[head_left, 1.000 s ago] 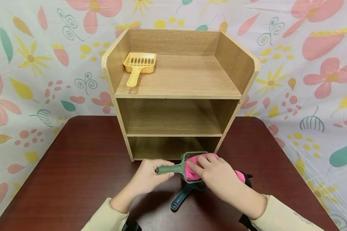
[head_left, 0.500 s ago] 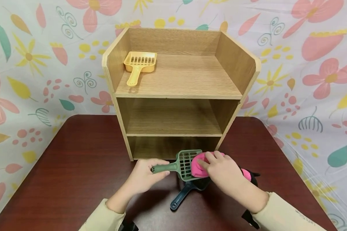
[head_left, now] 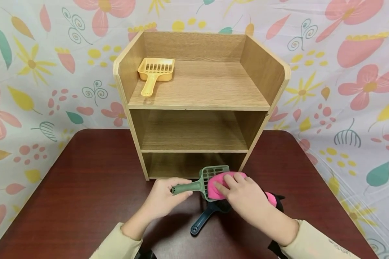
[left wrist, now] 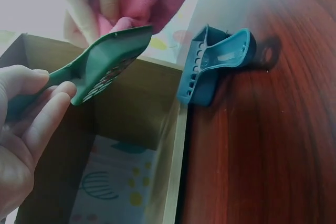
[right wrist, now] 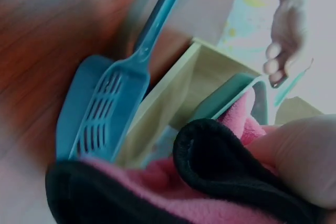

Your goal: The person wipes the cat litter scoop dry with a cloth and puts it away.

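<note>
My left hand [head_left: 163, 198] grips the handle of a green slotted litter scoop [head_left: 210, 173], held above the table with its head to the right. My right hand [head_left: 246, 196] holds a pink cloth with black edging [head_left: 216, 182] and presses it against the inside of the scoop's head. Part of the cloth hangs below that hand; its black edge fills the foreground of the right wrist view. Under the green scoop, a dark blue litter scoop [head_left: 202, 220] lies on the table. The left wrist view shows this blue scoop [left wrist: 226, 51] resting in a matching holder.
A wooden shelf unit [head_left: 197, 108] stands at the back of the dark red table [head_left: 68, 201]. On its top level, at the left, sits a yellow litter scoop [head_left: 150, 79] in its holder. A flower-patterned curtain [head_left: 343, 108] hangs behind.
The cloth and right hand slid right across the green scoop's head, baring its slots, then came partway back left. The green scoop shifted slightly left and up; the left hand keeps its grip.
</note>
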Demonstrator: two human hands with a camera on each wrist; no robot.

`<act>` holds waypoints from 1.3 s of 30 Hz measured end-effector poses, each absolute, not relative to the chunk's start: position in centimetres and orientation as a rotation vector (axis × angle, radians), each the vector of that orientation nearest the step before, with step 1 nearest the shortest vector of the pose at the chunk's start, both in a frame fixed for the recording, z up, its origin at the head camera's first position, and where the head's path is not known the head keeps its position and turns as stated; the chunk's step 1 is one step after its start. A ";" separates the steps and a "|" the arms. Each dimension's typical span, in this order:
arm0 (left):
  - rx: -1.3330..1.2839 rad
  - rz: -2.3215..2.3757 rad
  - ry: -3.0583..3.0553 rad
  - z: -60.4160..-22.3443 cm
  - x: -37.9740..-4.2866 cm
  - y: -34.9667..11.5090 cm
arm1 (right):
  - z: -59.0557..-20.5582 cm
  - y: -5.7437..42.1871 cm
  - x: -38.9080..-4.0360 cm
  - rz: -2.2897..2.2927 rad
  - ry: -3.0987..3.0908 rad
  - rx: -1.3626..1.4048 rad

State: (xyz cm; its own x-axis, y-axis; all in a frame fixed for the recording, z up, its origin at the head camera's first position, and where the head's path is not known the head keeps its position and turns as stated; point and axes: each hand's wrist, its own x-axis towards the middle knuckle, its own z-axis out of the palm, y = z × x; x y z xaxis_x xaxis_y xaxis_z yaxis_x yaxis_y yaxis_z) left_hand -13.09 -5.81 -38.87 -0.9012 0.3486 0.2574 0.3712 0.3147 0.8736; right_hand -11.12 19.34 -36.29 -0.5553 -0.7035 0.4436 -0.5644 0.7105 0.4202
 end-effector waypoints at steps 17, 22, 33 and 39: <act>-0.611 -1.692 -2.431 -38.7 -13.1 -7.1 | -36.0 23.0 -10.8 -0.125 -2.501 0.669; -0.605 -1.751 -2.369 -38.5 -13.1 -7.8 | -36.5 23.8 -10.5 0.047 -2.444 0.602; -0.668 -1.777 -2.301 -36.5 -12.8 -9.2 | -37.8 24.7 -9.6 0.231 -2.461 0.486; -0.724 -1.723 -2.263 -34.9 -12.6 -9.5 | -38.6 24.6 -9.2 0.268 -2.484 0.473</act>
